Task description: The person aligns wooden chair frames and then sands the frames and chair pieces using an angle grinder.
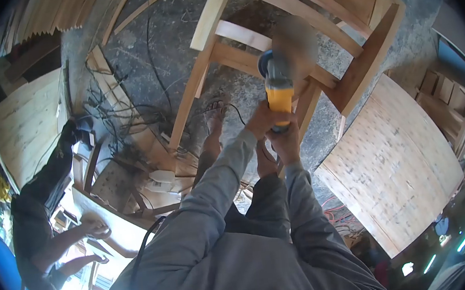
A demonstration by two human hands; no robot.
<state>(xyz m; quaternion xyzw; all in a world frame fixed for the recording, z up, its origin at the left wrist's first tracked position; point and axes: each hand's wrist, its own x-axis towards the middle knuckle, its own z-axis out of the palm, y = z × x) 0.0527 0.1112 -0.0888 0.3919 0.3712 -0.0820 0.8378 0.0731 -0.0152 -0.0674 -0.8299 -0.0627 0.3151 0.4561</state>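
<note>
Above the concrete floor [178, 49]: a yellow grinder [280, 97] is held in both hands, pretty much dead centre of the far half, with its head pointed away from the wearer.
Left hand [262, 121]: fingers are wrapped around the yellow body from the left side, so narrow and full of tool.
Right hand [287, 144]: fingers are closed around the dark rear end, just behind the other hand.
Disc [263, 64]: it's held right by the wooden frame [373, 70]; whether the wood is touched can't be told, as a blurred patch covers the spot just beside it.
Wooden frame: slats and curved rails are joined together, spread beyond the tool and off to its right.
Curved panel [391, 169]: pale, dark-speckled, set at the right side of the floor.
Cords [112, 112]: tangled up on the left side, over and around a long plank [119, 103].
Co-worker [33, 225]: seen at the far left, one hand [96, 226] held at a pale board [111, 221].
</note>
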